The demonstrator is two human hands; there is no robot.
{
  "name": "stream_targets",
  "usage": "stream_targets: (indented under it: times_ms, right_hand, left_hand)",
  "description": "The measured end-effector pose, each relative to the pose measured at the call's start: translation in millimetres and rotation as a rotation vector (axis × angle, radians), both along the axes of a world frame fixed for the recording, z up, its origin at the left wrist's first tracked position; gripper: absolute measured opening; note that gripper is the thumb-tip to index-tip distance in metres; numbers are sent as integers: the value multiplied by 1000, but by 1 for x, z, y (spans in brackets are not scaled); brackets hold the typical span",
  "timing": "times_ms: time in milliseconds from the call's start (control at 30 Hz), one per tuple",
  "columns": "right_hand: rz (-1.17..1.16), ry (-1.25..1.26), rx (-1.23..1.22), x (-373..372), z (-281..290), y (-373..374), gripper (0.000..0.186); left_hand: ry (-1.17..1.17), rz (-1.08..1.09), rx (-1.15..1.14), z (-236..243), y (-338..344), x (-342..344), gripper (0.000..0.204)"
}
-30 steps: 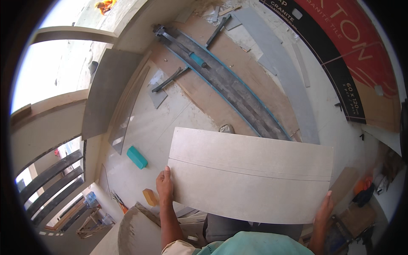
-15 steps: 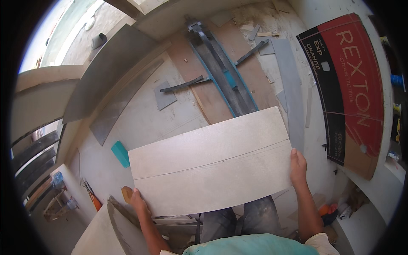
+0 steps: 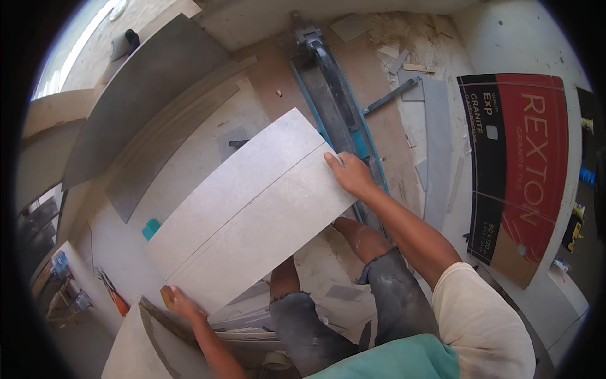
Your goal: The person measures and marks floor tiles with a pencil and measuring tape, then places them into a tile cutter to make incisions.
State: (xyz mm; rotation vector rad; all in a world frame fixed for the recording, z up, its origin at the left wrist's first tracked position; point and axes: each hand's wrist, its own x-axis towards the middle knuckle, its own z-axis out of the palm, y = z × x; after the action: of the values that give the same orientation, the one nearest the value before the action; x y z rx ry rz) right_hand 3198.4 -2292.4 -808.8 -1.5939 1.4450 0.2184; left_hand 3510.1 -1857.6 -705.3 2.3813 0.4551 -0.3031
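A long pale grey tile with a scored line along its length hangs tilted in front of me, its far end up and to the right. My left hand grips its near lower-left end. My right hand holds its far right end, fingers over the edge. Just beyond the right hand lies a long blue-railed manual tile cutter on the floor.
Long grey and wood-look tiles lean or lie at the left. A red and black tile carton lies at right. Narrow grey tile strips rest beside the cutter. A teal object lies under the tile's left edge. Tile offcuts sit by my knees.
The held tile has swung from nearly level to a steep diagonal, its right end rising toward the cutter. My view has shifted right, bringing the carton and cutter closer to centre.
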Motion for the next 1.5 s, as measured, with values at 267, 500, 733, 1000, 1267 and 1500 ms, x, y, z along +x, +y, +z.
stream_targets:
  times_ms: [267,500,733,1000,1267,1500]
  right_hand:
    - [170,-14,81,55,-150,-12,70]
    - [210,-77,77,56,-233,-2,67]
    - [377,-35,66,52,-230,-17,64]
    - [187,-261,-979,-9,-149,-41,57]
    - [2,250,-531,-58,-122,-18,60]
    - [167,137,-583,-20,56,-95,63]
  left_hand:
    - [11,111,-192,-183,28,48,51]
    - [71,144,-232,-279,43,73,47]
    - [158,148,-426,-338,48,65,42]
    - [185,83,-468,-359,62,68,42]
    - [190,66,-457,-391,82,78,45]
    - [120,43,-440,-388,79,73,42]
